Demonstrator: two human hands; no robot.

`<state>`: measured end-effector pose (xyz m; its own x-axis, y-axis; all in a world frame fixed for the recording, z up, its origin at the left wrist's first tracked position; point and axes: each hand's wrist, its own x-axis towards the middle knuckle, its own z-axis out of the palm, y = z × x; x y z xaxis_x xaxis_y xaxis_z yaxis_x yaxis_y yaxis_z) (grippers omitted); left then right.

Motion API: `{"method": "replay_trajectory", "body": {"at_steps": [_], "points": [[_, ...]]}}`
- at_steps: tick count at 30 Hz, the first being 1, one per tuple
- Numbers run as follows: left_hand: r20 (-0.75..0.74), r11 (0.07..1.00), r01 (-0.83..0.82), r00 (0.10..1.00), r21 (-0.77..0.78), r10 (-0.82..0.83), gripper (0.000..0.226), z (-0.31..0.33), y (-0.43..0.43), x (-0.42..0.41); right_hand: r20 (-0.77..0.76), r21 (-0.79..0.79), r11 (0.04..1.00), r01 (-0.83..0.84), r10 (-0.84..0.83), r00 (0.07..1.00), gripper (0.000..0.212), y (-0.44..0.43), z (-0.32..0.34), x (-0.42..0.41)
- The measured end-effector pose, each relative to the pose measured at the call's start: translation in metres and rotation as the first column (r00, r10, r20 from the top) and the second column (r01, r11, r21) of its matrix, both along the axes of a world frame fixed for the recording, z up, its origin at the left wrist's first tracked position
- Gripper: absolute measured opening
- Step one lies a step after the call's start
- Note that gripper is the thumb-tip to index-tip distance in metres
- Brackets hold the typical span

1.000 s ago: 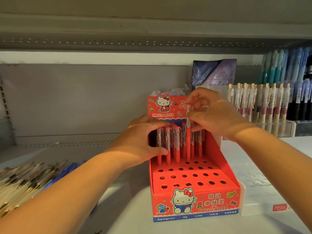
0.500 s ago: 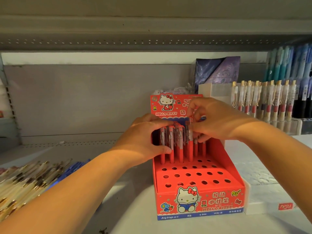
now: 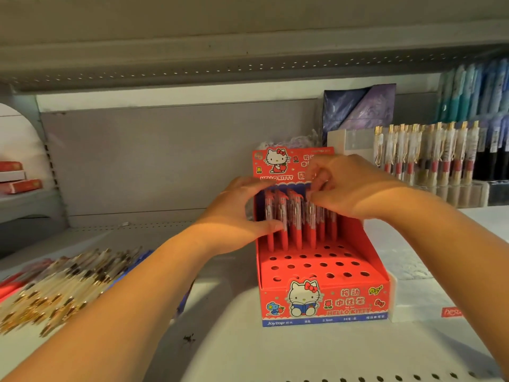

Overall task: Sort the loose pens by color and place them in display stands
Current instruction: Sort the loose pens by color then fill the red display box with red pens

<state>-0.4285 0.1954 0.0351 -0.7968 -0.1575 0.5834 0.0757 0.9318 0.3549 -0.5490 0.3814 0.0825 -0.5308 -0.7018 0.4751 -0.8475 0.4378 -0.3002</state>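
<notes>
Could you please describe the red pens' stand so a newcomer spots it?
On the white shelf, look centre: a cardboard stand holding red pens. It is red with a cartoon cat; the clear stand on its right holds gold-clipped pens.

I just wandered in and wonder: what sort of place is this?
Most likely a stationery shop: a red display stand holding matching red pens sits on a metal shelf, with rows of gold-clipped pens racked to its right.
</notes>
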Motion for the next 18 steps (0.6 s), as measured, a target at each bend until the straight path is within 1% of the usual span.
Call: {"method": "replay_trajectory", "body": {"at_steps": [2,3,5,6,7,9,12,16,18], "points": [[-0.018,0.996,-0.020,1.000,0.084,0.022,0.063,0.004,0.003,0.016,0.003,-0.121,0.992,-0.045,0.046,0.999,0.020,0.003,0.000,0.005],[-0.022,0.992,-0.011,1.000,0.129,0.014,0.056,0.006,0.004,0.028,0.037,-0.199,0.976,-0.093,0.102,0.994,0.021,0.004,-0.002,0.010],[0.001,0.983,0.002,1.000,0.182,-0.002,0.048,0.006,0.007,0.056,0.138,-0.333,0.917,-0.221,0.280,0.950,0.022,0.008,-0.011,0.026],[0.018,0.981,-0.008,1.000,0.196,0.005,0.047,0.006,0.008,0.072,0.168,-0.357,0.889,-0.288,0.365,0.916,0.022,0.010,-0.017,0.033],[0.027,0.977,-0.024,0.999,0.211,0.019,0.047,0.004,0.009,0.088,0.177,-0.349,0.870,-0.348,0.426,0.887,0.023,0.012,-0.022,0.041],[0.025,0.962,-0.071,0.997,0.264,0.067,0.046,0.001,0.011,0.118,0.176,-0.291,0.857,-0.425,0.484,0.857,0.027,0.011,-0.031,0.054],[0.037,0.933,-0.167,0.986,0.318,0.164,0.048,-0.003,0.013,0.160,0.189,-0.262,0.843,-0.470,0.522,0.832,0.031,0.002,-0.038,0.074],[0.049,0.905,-0.254,0.966,0.341,0.253,0.044,-0.004,0.004,0.213,0.229,-0.243,0.810,-0.534,0.582,0.780,0.032,-0.023,-0.050,0.107],[0.071,0.887,-0.308,0.950,0.343,0.303,0.044,-0.005,-0.008,0.237,0.237,-0.196,0.810,-0.553,0.586,0.775,0.032,-0.042,-0.054,0.125]]}}
